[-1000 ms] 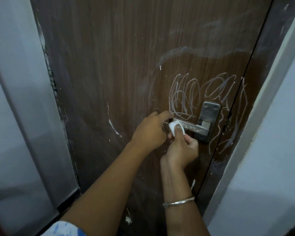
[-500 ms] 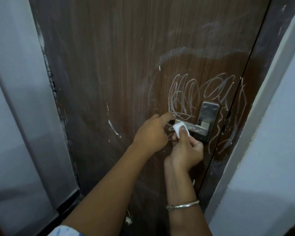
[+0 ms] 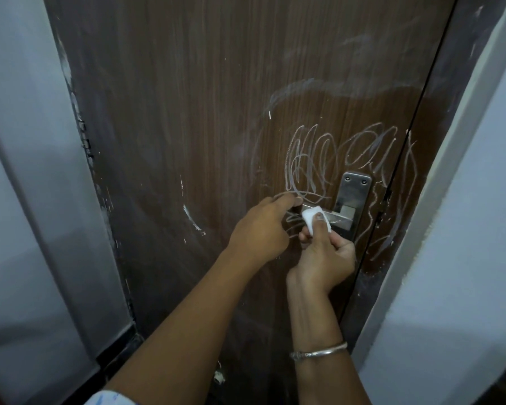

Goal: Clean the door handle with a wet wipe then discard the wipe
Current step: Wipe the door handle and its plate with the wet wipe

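Observation:
A steel lever door handle (image 3: 338,220) sticks out leftward from its metal backplate (image 3: 353,190) on a brown wooden door (image 3: 205,118). My right hand (image 3: 324,252) pinches a small folded white wet wipe (image 3: 399,222) under the thumb and presses it onto the lever's middle. My left hand (image 3: 263,226) holds the lever's free left end with its fingertips; the grip itself is partly hidden by the fingers.
White chalk scribbles (image 3: 333,159) cover the door around the handle. The door frame and a pale wall (image 3: 465,229) close in on the right, another pale wall (image 3: 27,200) on the left. A silver bangle (image 3: 319,352) sits on my right wrist.
My right hand has slid the wipe rightward along the lever, from its left tip toward the backplate. My left hand keeps its hold on the lever's end.

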Motion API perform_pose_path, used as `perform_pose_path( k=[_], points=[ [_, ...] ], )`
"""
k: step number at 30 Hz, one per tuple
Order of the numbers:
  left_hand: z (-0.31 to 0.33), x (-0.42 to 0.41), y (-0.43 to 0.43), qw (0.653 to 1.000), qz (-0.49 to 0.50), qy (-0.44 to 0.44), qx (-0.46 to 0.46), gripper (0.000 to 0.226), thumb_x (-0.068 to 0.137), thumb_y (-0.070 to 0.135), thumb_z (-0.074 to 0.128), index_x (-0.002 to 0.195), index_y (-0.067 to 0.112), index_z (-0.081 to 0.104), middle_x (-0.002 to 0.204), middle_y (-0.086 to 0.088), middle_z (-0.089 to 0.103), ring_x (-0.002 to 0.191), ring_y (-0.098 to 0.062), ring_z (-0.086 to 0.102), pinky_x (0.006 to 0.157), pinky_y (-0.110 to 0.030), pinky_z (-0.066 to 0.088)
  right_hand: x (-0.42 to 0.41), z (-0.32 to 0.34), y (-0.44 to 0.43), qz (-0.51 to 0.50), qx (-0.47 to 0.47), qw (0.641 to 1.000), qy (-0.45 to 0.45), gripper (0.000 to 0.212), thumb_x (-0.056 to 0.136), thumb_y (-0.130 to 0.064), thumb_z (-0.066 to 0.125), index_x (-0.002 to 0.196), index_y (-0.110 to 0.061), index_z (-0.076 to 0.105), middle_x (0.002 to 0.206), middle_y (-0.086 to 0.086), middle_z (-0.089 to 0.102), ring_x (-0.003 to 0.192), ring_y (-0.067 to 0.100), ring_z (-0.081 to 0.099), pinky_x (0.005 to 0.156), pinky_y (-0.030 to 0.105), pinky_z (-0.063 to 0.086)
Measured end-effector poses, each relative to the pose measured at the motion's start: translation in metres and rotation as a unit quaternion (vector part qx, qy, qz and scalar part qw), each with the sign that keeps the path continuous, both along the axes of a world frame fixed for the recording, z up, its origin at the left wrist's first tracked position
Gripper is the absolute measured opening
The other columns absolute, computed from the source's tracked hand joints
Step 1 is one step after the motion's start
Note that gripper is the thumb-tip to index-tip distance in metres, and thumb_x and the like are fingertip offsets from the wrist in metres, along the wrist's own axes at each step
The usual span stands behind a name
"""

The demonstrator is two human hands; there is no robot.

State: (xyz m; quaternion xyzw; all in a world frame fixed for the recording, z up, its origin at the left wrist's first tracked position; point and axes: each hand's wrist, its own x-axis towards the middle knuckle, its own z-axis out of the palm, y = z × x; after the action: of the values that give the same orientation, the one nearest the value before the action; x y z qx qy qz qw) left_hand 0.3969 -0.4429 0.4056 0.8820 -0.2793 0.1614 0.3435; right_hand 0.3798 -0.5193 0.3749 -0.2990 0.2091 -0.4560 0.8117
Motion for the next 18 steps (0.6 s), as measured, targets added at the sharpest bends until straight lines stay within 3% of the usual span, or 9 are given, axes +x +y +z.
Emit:
perform_pose_path(
  k=[4,8,14,18],
  points=[
    [0.000,-0.001,-0.002,1.000,0.001,-0.007,0.002,0.061,0.077,0.002,0.050,0.130,0.031,0.046,0.095,0.002,0.045,0.094,-0.024,0.054,0.079,-0.040,0.049,-0.004,-0.008,-0.004,-0.002,0.004,1.000,0.010,0.018,0.075,-0.007,0.074,0.080,-0.009,0.057,0.073,0.017,0.066,0.050,0.010,0.061,0.047,0.020,0.049],
    [0.001,-0.002,-0.004,1.000,0.001,-0.016,0.003,0.060,0.075,0.001,0.051,0.128,0.030,0.047,0.087,0.007,0.039,0.085,-0.020,0.051,0.073,-0.036,0.047,-0.003,0.000,-0.010,-0.020,-0.012,1.000,0.000,0.018,0.075,-0.008,0.075,0.079,-0.011,0.057,0.070,0.013,0.066,0.053,0.011,0.063,0.047,0.020,0.049],
    [-0.003,-0.002,-0.007,1.000,0.008,-0.006,0.001,0.063,0.076,0.001,0.051,0.129,0.033,0.045,0.089,0.006,0.039,0.078,-0.013,0.043,0.068,-0.032,0.042,-0.012,-0.011,-0.012,-0.028,-0.022,0.999,0.018,0.020,0.075,-0.009,0.075,0.080,-0.015,0.056,0.071,0.007,0.067,0.055,0.010,0.065,0.048,0.020,0.050],
    [-0.003,-0.004,-0.010,1.000,0.004,0.003,0.006,0.065,0.075,0.001,0.052,0.131,0.034,0.043,0.089,0.008,0.040,0.079,-0.014,0.045,0.066,-0.032,0.042,-0.011,-0.003,-0.019,-0.041,-0.038,0.998,0.003,0.020,0.075,-0.011,0.075,0.082,-0.015,0.056,0.077,0.011,0.068,0.058,0.012,0.066,0.049,0.022,0.052]
  ],
)
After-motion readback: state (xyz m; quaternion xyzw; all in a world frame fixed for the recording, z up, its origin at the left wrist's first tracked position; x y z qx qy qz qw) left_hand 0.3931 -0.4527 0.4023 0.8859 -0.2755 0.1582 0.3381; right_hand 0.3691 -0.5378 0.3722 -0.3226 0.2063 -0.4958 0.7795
